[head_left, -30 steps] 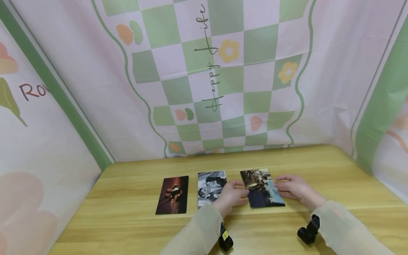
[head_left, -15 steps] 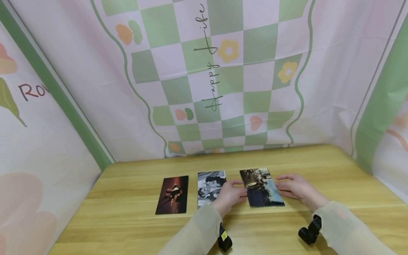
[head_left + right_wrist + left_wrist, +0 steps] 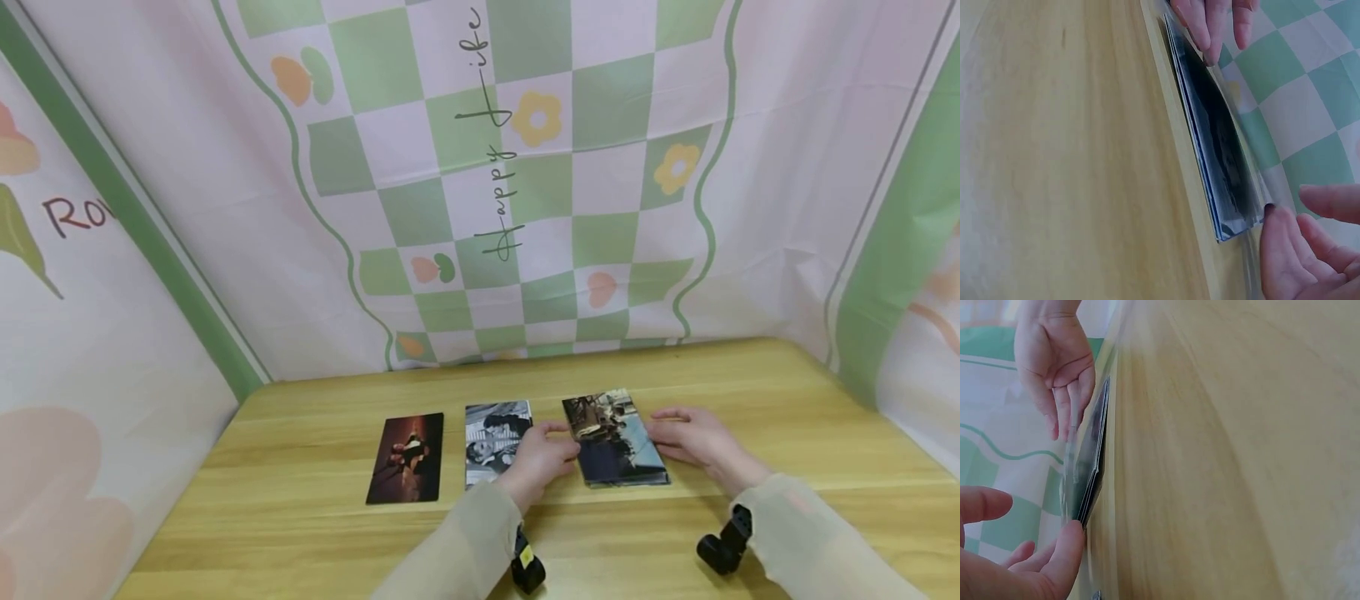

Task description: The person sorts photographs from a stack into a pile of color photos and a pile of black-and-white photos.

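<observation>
The left hand (image 3: 543,457) and the right hand (image 3: 696,443) are touching a stack of picture cards (image 3: 613,440) from its two sides.
In the wrist views, the fingers of both hands are reaching out nearly straight to the edges of the stack, and each thumb is standing apart, not gripping. The stack is lying between the hands, showing a brown and blue picture on top and several layers along its edge. To its left, a black-and-white picture card (image 3: 489,437) is lying partly behind the left hand; farther left, a dark red picture card (image 3: 406,458) is lying slightly slanted. All are resting on a wooden table (image 3: 300,533), and behind it a green-and-white checked cloth (image 3: 543,187) is hanging.
</observation>
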A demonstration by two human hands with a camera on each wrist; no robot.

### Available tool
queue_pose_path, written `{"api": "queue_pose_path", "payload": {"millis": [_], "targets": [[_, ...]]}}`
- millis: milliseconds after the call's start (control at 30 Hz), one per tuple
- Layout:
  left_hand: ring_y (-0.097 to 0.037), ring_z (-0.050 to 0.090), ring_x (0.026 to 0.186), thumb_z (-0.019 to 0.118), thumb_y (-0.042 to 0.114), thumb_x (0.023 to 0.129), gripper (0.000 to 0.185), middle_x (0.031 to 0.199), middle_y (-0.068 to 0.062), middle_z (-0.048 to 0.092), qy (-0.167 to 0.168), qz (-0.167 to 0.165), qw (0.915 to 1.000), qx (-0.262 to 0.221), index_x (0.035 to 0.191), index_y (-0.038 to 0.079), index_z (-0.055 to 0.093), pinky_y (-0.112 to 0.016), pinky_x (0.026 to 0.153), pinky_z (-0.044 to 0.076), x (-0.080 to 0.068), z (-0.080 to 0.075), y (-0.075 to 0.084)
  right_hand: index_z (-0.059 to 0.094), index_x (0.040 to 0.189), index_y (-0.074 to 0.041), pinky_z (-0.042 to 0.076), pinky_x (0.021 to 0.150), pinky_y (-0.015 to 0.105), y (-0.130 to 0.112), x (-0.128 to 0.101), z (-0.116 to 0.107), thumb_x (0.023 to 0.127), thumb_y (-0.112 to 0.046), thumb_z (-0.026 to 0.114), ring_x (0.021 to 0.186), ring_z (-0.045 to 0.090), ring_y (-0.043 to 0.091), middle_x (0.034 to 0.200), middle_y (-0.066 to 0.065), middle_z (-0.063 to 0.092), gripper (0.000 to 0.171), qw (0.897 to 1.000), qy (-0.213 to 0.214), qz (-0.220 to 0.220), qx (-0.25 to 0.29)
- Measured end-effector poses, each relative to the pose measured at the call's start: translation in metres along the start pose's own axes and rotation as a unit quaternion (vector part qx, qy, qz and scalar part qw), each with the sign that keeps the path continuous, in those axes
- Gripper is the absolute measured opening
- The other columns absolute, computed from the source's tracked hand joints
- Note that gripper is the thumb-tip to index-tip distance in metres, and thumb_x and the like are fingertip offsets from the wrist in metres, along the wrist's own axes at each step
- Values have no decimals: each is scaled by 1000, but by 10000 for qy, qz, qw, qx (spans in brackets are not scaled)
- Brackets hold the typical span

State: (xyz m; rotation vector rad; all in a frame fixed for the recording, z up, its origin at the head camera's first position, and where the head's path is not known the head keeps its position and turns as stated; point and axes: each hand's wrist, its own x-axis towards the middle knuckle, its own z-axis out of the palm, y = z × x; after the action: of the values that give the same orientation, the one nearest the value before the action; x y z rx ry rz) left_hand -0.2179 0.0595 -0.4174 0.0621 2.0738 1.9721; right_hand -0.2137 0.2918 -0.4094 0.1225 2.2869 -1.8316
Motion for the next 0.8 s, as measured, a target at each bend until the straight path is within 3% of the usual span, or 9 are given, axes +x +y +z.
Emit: {"api": "queue_pose_path", "payload": {"millis": [133,233,367,567,800], "targets": [[-28,66,95,60,-1,85,37,105,-20,65,12,42,10000,-24,120,-8,52,-37,78,59,0,1,0,25,140,17,57,85,30,0,1,3,93,-5,56,94,64,10,128,31,53,60,9999,107,43,-121],[-28,66,94,60,-2,85,36,107,-22,64,14,54,10000,-62,120,-8,52,-38,77,59,-1,1,0,26,141,14,57,84,31,0,2,4,91,-5,58,97,63,12,136,32,44,62,9992,197,81,-346],[-28,66,92,59,-6,85,36,108,-21,62,60,101,9998,-177,120,-9,51,-39,77,59,0,1,-1,27,142,11,58,81,30,0,3,6,91,-7,60,96,63,10,137,31,43,64,9980,274,158,-547],[-20,65,83,59,-12,84,37,99,-16,61,201,138,9988,-424,121,-10,52,-34,71,60,2,-2,-5,27,144,8,59,79,29,-2,-1,10,90,-8,62,91,63,9,126,27,54,66,9985,96,167,-519],[-13,60,77,61,-7,86,37,91,-6,58,159,3,9999,-58,122,0,59,-26,67,58,1,-15,-2,24,144,9,59,75,28,-6,-5,17,90,-7,62,85,62,11,111,13,59,68,9983,-276,92,-503]]}}
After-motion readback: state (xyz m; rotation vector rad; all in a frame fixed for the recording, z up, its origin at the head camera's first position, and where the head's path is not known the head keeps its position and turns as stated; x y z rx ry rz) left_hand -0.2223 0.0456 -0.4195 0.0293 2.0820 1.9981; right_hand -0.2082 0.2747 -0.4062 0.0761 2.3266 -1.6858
